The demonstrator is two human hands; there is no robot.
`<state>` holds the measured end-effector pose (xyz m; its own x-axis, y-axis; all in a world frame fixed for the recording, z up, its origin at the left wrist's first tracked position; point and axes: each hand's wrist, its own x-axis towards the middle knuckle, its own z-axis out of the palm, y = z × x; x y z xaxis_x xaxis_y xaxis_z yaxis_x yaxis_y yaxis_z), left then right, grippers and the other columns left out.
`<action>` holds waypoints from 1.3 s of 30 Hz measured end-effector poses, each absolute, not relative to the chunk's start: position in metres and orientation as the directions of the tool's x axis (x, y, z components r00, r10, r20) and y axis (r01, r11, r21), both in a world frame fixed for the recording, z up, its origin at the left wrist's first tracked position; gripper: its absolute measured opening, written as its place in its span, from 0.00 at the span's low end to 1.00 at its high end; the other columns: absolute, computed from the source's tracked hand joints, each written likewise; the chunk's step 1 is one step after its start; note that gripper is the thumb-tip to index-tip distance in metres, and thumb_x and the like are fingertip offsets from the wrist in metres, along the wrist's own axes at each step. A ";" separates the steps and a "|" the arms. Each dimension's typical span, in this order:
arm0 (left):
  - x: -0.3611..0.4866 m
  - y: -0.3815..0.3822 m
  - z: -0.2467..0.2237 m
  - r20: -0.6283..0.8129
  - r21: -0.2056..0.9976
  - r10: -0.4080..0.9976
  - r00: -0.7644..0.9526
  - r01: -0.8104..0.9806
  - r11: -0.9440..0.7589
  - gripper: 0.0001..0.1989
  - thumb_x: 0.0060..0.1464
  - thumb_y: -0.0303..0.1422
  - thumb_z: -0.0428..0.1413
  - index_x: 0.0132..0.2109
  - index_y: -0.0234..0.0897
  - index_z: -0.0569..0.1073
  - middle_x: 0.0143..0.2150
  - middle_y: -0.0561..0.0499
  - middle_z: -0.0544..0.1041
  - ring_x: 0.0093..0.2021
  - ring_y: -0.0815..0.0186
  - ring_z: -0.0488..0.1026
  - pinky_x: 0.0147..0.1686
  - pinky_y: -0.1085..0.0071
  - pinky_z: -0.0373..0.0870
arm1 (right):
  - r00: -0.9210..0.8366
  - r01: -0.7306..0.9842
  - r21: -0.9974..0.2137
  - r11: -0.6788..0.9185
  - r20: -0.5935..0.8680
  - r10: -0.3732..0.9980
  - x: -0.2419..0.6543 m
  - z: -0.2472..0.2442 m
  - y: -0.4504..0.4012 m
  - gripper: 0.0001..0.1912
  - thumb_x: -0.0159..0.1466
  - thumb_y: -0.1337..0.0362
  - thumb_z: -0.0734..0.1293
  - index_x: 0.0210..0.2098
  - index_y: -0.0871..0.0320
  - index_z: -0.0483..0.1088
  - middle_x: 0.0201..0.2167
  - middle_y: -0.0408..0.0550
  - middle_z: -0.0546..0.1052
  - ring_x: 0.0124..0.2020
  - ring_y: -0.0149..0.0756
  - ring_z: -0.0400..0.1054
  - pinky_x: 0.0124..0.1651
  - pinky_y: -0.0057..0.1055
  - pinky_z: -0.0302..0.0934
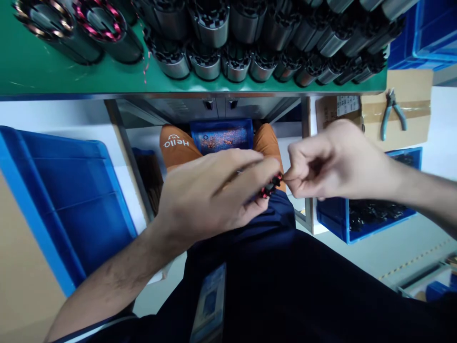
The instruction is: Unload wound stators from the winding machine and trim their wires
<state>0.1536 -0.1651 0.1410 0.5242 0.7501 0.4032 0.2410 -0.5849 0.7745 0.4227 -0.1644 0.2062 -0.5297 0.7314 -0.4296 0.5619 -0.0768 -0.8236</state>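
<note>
and here the left hand curls its fingers around a black, slotted core with pink-red wire windings, held just off the green table; the right hand pinches at its end, perhaps on a wire, too blurred to tell; looks like wire-end work; next calls for a steady left grip

Green is being shown by the worktop. Toward its left, copper and pink are being displayed by the first wound core and second wound core; along it, silver and black by the rowed cores. In front of it, black flecked with pinkish red is being shown by the held part, orange with white lettering by the trousers.
</note>
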 end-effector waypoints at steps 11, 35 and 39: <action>0.149 -0.169 0.137 0.597 0.683 0.687 0.414 0.188 -0.706 0.14 0.73 0.24 0.69 0.54 0.53 0.87 0.60 0.57 0.91 0.55 0.59 0.92 0.62 0.59 0.92 | -0.552 0.304 -0.856 -0.418 -0.516 0.655 0.454 0.206 -0.157 0.26 0.72 0.38 0.82 0.41 0.56 0.86 0.41 0.49 0.88 0.37 0.34 0.84 0.39 0.30 0.80; 0.147 -0.171 0.142 0.682 0.570 0.585 0.439 0.183 -0.801 0.16 0.72 0.20 0.67 0.50 0.52 0.87 0.55 0.65 0.91 0.52 0.64 0.93 0.73 0.59 0.89 | -0.609 0.253 -0.717 -0.649 -0.640 0.470 0.425 0.196 -0.167 0.24 0.72 0.42 0.83 0.40 0.57 0.83 0.30 0.43 0.83 0.23 0.26 0.72 0.24 0.23 0.66; 0.148 -0.173 0.138 0.537 0.663 0.698 0.474 0.276 -0.696 0.12 0.67 0.27 0.70 0.52 0.52 0.86 0.53 0.59 0.91 0.49 0.57 0.92 0.70 0.49 0.91 | -0.473 0.457 -0.874 -0.164 -0.395 0.787 0.423 0.202 -0.172 0.20 0.71 0.53 0.85 0.30 0.52 0.78 0.22 0.38 0.76 0.21 0.27 0.65 0.26 0.27 0.65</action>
